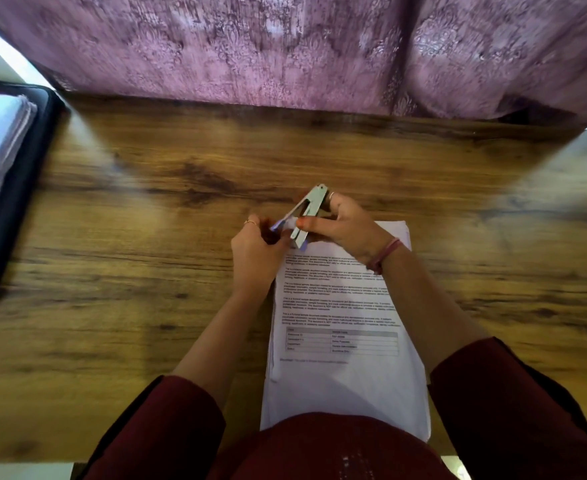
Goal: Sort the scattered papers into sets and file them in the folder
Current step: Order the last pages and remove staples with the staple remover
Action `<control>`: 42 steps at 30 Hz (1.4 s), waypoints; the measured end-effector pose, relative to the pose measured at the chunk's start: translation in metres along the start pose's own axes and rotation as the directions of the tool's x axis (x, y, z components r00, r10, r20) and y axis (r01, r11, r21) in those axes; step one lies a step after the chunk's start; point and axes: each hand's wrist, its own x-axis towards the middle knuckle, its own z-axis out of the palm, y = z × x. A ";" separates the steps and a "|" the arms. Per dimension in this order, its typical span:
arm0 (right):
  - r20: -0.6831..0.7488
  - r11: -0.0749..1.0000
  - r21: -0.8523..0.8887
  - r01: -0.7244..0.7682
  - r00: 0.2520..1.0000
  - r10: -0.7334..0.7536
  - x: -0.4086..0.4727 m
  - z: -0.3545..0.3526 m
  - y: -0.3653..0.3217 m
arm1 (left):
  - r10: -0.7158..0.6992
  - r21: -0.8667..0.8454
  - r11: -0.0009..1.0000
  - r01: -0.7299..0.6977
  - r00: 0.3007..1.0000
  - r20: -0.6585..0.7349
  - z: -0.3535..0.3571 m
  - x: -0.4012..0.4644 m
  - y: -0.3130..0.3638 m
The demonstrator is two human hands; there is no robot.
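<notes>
**Stapler open in both hands above the paper stack**

Person at a wooden table, seen from above. Dark red sleeves on both arms.

Papers: one stack, lying flat on the table right in front of the person, between the forearms. Top sheet printed, paragraphs of text and a small grid near its lower part. Edges of lower sheets show at the far right corner and along the left side, so the stack is not quite square. Near end of the stack runs under the person's body.

Stapler: metal, hinged wide open, held in the air over the far end of the stack. Upper arm points up and away; lower part slants down toward the papers.

Right hand: fingers curled round the stapler's body, thumb along its near side. Pink band at the wrist, ring on one finger.

Left hand: fingers curled in at the stapler's open front end, pinching something small and bluish there. Blurred; cannot tell what. Thin ring on one finger.

Folder: black, at the table's left edge, well apart from the stack. Lies open, with a thick wad of sheets inside.

Behind the table: purple patterned cloth, hanging down to the far edge.
</notes>
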 end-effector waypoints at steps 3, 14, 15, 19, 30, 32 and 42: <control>-0.008 0.998 -0.029 0.057 0.998 -0.058 0.002 0.016 -0.006 | 0.013 0.030 0.999 -0.013 1.000 -0.010 -0.001 0.002 -0.002; -0.183 0.919 0.391 0.053 0.983 0.021 0.003 -0.015 -0.019 | -0.015 0.038 0.999 0.015 1.000 0.001 -0.001 0.004 -0.001; -0.192 0.915 0.401 0.044 0.981 0.037 0.003 -0.014 -0.017 | -0.027 0.029 0.999 0.026 0.999 0.019 -0.002 0.004 -0.001; -0.197 0.899 0.439 0.001 0.976 0.096 0.001 -0.012 -0.009 | -0.056 0.005 0.998 0.056 0.990 0.126 -0.008 0.003 0.004; -0.254 0.887 0.461 -0.030 0.953 0.164 -0.013 -0.014 -0.002 | -0.232 0.002 0.971 0.238 0.948 0.216 -0.006 -0.021 0.010; -0.257 0.890 0.455 -0.028 0.953 0.161 -0.019 -0.012 0.001 | -0.231 0.023 0.972 0.232 0.947 0.223 -0.004 -0.035 0.007; -0.241 0.777 0.625 0.076 0.966 0.099 -0.060 -0.020 0.006 | -0.273 -0.078 0.958 0.277 0.960 0.064 0.006 -0.056 0.018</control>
